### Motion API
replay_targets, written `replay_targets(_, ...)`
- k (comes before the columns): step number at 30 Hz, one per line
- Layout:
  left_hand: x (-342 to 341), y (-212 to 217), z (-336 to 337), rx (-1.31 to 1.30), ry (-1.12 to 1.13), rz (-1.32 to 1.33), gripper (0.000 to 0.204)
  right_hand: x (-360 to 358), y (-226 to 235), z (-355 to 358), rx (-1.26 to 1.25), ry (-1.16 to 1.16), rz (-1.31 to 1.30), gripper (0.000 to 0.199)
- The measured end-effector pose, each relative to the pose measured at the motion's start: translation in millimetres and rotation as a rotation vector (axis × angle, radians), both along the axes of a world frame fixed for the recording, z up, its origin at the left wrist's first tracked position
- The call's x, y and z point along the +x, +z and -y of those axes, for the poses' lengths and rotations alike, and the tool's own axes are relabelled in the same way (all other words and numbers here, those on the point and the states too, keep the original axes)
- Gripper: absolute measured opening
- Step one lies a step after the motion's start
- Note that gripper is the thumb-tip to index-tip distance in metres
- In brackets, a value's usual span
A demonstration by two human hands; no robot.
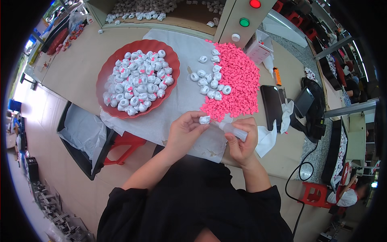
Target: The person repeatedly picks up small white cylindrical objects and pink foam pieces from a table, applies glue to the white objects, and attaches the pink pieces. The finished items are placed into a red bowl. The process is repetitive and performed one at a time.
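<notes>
Between the thumb and fingertips of my left hand is a small white rounded piece. My right hand is wrapped round a translucent squeeze bottle, its nozzle tilted toward that piece; whether the tip touches it I cannot tell. Just beyond my hands spreads a heap of small pink pieces. Loose white pieces lie along its left edge. To the left, a red scalloped bowl is piled with similar white pieces, several showing a pink bit.
White sheeting covers the tabletop. At right lie a phone, an orange lighter, crumpled tissue and a cable. A cabinet with red and green buttons stands behind. A lined black tray and red stool are lower left.
</notes>
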State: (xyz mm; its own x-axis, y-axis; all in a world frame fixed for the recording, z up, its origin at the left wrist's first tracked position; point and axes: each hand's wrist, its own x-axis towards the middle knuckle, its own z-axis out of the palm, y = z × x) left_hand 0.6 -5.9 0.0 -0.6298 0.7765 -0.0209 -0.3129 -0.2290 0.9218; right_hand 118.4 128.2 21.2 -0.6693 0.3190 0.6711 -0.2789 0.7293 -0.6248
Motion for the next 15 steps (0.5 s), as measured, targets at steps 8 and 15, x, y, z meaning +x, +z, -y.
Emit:
replay_targets(8,0.5,0.7,-0.1,0.008,-0.001,-0.016,0.027,-0.3,-1.4,-0.4,-0.012,0.008,-0.004,0.031)
replay_targets(15,0.2,1.2,0.3,-0.003,0.003,-0.01,0.027,0.1,0.1,0.0,0.002,-0.004,0.004,0.031)
